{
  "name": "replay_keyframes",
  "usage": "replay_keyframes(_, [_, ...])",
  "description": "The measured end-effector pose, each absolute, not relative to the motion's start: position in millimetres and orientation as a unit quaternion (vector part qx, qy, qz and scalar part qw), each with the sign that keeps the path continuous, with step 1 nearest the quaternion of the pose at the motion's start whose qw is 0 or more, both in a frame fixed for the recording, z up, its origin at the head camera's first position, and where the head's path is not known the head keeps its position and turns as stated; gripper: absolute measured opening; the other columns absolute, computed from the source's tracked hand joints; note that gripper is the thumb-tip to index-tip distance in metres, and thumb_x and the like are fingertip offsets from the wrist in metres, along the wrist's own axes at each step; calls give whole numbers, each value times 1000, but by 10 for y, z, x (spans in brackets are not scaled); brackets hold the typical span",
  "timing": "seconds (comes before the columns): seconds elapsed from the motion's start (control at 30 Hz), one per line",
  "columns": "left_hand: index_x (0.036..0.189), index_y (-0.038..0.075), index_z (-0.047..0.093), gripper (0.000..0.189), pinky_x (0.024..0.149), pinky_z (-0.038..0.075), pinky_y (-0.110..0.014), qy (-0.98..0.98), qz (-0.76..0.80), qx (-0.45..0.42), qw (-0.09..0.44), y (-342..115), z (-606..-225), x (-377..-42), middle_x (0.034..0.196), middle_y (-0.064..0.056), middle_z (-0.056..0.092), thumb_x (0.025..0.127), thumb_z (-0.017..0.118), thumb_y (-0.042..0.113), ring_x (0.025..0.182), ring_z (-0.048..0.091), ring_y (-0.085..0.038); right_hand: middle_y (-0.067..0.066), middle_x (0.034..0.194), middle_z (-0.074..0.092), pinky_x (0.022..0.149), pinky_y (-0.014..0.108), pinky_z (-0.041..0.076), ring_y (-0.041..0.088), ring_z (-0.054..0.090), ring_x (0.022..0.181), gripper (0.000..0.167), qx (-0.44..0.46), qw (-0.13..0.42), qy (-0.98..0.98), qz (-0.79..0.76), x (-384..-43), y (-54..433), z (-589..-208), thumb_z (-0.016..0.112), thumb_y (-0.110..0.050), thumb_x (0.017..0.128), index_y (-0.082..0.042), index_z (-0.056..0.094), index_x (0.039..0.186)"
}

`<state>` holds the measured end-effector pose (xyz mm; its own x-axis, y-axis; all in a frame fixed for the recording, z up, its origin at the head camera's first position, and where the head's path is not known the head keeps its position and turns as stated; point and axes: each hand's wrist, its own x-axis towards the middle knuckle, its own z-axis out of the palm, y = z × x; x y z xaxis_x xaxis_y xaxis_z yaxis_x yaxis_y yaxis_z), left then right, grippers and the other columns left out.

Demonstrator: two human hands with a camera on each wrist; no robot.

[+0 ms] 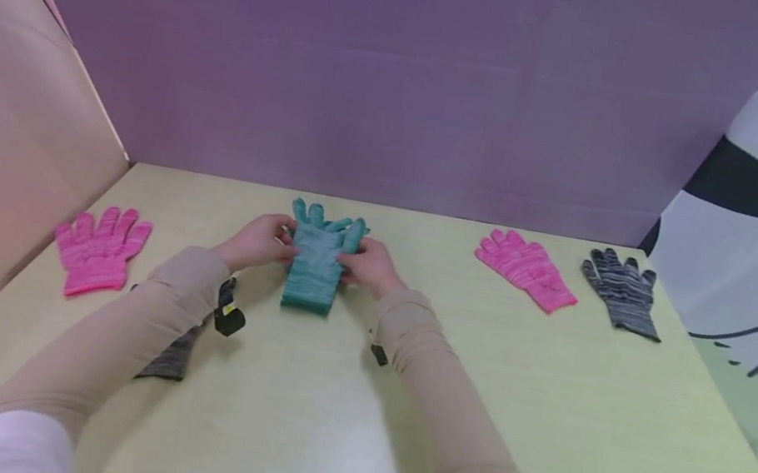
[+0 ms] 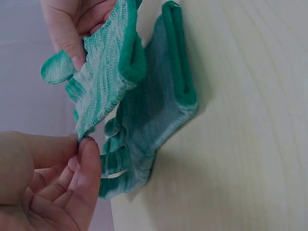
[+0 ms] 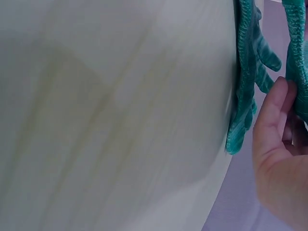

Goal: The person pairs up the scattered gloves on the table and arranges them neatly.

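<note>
A: How do the arms sit?

B: Both reach forward over the pale yellow wood-grained bench [image 1: 310, 453] and angle inward. A beige cloth sleeve [image 1: 124, 344] covers the left forearm; a beige cloth tube [image 1: 445, 400] covers the right, with bare skin showing below it.

A: And the left grip [image 1: 258, 241]?

B: A bare hand, fingers bent, pinching the left edge of a teal-and-white marled knit glove [image 1: 315, 263], its thumb on the upper face.

A: The right grip [image 1: 372, 265]?

B: Nearly a mirror of that: it pinches the right edge, thumb on top, its other fingers partly hidden. So the 2 grips hold the glove between them, cuff toward the person, fingers toward the purple wall [image 1: 405, 89].

A: Is it flat on the bench?

B: No, it's raised. The left wrist view shows it apart from a matching teal knit glove [image 2: 156, 101], which rests on the bench near the far edge.

A: What lies around them?

B: A bright pink knit glove [image 1: 100, 252] to the left, and a grey-and-black striped knit glove [image 1: 173, 357] mostly hidden by the left forearm. Well off to the right, another pink glove [image 1: 528, 271] lies near another striped glove [image 1: 623, 295].
</note>
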<state>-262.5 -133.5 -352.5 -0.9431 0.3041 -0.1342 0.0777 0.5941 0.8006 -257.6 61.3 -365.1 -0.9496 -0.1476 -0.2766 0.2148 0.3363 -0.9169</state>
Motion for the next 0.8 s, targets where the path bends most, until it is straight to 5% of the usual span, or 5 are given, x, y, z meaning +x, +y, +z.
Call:
replay_keyframes(0.23, [117,-15,46,35,70,58,-29,893,421,98,129,-1351,-3598,-2663,83,-10,52,87,59,-4,60,58,-6,23,120,58,83,33,56,34,63,104,25,20,176,825,-537,-2626,577,-3680,58,-5,92,7,53,114])
replay_keyframes(0.5, [113,-15,48,33,64,53,-23,906,389,99,136,-1354,-3667,-2693,81,-14,59,86,61,-1,61,60,-10,20,115,61,82,31,56,25,63,92,48,27,222,824,-521,-2666,582,-3662,60,-5,90,3,44,135])
replay_keyframes(0.8, [110,-13,51,33,63,47,-21,922,348,91,144,-1333,-3720,-2681,79,-10,59,85,63,5,62,55,-9,18,112,58,71,24,54,14,54,72,53,19,231,829,-509,-2642,582,-3644,62,-1,86,7,43,134])
